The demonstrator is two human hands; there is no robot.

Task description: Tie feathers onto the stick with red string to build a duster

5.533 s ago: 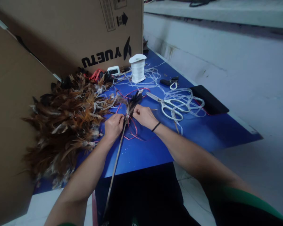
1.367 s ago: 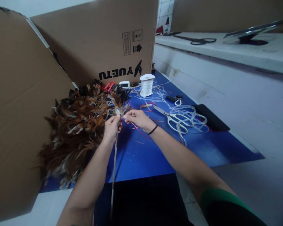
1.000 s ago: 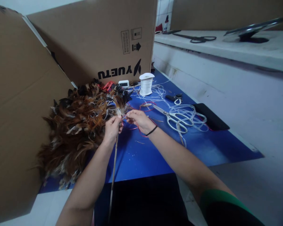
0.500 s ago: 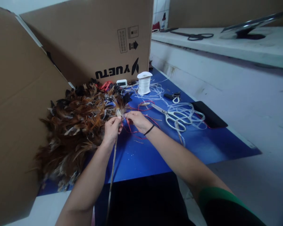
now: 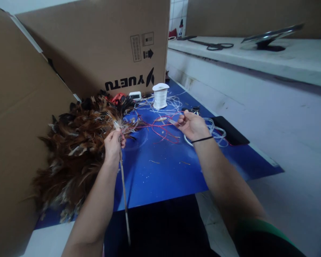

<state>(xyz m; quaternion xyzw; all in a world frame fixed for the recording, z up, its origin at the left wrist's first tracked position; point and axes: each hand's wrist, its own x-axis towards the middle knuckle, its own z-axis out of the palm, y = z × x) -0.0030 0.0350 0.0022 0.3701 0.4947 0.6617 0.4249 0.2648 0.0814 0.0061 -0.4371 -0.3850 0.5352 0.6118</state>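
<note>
My left hand (image 5: 113,144) is closed around the top of a thin stick (image 5: 124,194), which slants down past the table's front edge. Pale and brown feathers stick out above that fist, at the edge of a large heap of brown feathers (image 5: 77,142). A thin red string (image 5: 152,125) stretches from the feathered end across to my right hand (image 5: 192,125), whose curled fingers are pinched on it. More red string lies in loose loops below. Under my right hand the scissors are mostly hidden; only part of a handle (image 5: 188,141) shows.
A spool of white ribbon (image 5: 160,97) stands at the back amid loose clear strands. A small white device (image 5: 135,95) is beside it. A black flat object (image 5: 230,130) lies right. Cardboard (image 5: 96,43) walls the left and back; dark scissors (image 5: 216,46) rest on the ledge.
My right hand has moved away from my left, to the right, drawing the red string out and covering the scissors. My left hand still grips the stick. The view has shifted slightly.
</note>
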